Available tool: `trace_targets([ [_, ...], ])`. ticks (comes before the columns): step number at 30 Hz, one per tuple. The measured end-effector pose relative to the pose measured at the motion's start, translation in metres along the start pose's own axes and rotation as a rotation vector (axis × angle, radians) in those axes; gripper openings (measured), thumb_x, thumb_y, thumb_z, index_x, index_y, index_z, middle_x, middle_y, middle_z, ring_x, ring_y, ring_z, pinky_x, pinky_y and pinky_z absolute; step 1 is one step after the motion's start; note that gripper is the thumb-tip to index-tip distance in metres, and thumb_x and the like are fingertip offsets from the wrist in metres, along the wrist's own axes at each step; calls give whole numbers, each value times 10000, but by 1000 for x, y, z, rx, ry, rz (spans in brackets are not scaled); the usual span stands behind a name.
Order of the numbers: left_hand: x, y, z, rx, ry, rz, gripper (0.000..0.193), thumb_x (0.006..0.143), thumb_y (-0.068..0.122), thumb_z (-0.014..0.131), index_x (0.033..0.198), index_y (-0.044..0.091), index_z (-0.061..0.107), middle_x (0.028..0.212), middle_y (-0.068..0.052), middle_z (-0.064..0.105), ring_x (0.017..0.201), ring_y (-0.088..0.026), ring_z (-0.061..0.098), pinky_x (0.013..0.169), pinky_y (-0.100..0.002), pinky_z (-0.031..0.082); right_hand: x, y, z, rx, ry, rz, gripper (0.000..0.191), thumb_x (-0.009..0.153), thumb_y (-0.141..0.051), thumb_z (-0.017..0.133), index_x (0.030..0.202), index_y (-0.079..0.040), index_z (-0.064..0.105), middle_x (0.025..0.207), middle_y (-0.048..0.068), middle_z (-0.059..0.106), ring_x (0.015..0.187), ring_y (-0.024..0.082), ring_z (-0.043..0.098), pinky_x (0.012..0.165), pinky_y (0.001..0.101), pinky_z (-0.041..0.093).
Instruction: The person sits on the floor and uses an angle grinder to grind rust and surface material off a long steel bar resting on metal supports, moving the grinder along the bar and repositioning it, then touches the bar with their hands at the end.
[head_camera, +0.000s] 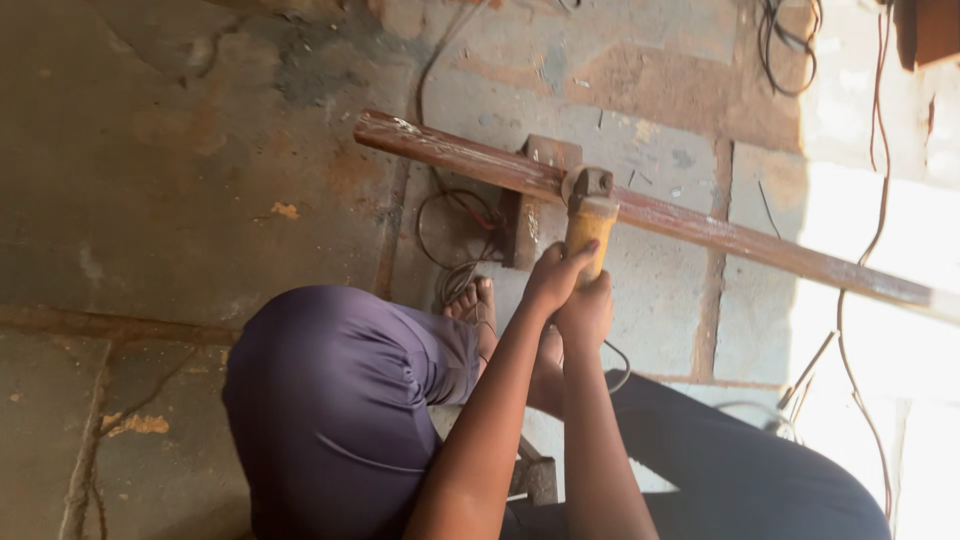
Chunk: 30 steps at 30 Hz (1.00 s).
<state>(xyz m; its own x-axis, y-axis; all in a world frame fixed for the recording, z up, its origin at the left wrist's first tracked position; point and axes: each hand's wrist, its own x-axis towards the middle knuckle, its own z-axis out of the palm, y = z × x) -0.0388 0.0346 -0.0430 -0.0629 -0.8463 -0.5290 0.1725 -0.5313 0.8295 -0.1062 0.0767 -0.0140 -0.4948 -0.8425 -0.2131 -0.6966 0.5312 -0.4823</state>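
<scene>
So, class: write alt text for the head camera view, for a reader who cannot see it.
Both hands, left hand and right hand, grip a yellow angle grinder held against a long rusty metal bar that lies across a concrete floor. The person squats, bare feet near cables.

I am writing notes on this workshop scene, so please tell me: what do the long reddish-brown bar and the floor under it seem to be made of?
The long reddish-brown bar looks like steel: straight edges, with a rusty, dull finish and pale scuffs. The floor seems to be concrete slabs, rough, stained and cracked at the joints. The yellow-bodied power tool, gripped by both hands, probably has a plastic casing.
</scene>
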Motion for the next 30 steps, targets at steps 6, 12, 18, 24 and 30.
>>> trace_targets([
  [6, -2, 2, 12, 84, -51, -18, 826, 753, 660, 684, 1169, -53, 675, 1088, -250, 752, 1036, -332, 746, 888, -395, 551, 2, 16, 5, 167, 72, -17, 642, 782, -467, 782, 1133, 21, 559, 1061, 255, 708, 1020, 445, 692, 829, 520, 534],
  [12, 0, 2, 33, 137, -34, -40, 837, 741, 676, 682, 1181, -36, 681, 1100, -247, 744, 1058, -346, 731, 905, -407, 545, 12, 33, -5, 128, 61, 54, 620, 817, -480, 767, 1127, 23, 578, 1085, 251, 720, 1038, 436, 696, 845, 519, 524],
  [18, 5, -18, 65, 201, -96, -26, 887, 730, 705, 677, 1223, -33, 680, 1125, -250, 742, 1071, -339, 730, 929, -397, 548, 35, 57, -18, 188, 141, -61, 665, 768, -463, 804, 1147, 17, 542, 1043, 251, 716, 994, 428, 708, 800, 500, 547],
  [24, 26, -33, 119, 186, -149, -48, 928, 712, 711, 693, 1268, -28, 609, 1177, -239, 712, 1068, -340, 740, 915, -406, 567, 44, 87, -46, 200, 122, 125, 588, 812, -445, 769, 1127, -15, 521, 1008, 232, 738, 973, 413, 735, 792, 489, 552],
  [30, 24, -28, 164, 282, -193, -94, 936, 703, 732, 670, 1254, -24, 647, 1215, -250, 697, 1130, -357, 693, 966, -420, 517, 65, 107, -79, 134, 152, 123, 662, 798, -456, 816, 1153, 6, 504, 1042, 248, 726, 1009, 419, 705, 804, 505, 541],
])
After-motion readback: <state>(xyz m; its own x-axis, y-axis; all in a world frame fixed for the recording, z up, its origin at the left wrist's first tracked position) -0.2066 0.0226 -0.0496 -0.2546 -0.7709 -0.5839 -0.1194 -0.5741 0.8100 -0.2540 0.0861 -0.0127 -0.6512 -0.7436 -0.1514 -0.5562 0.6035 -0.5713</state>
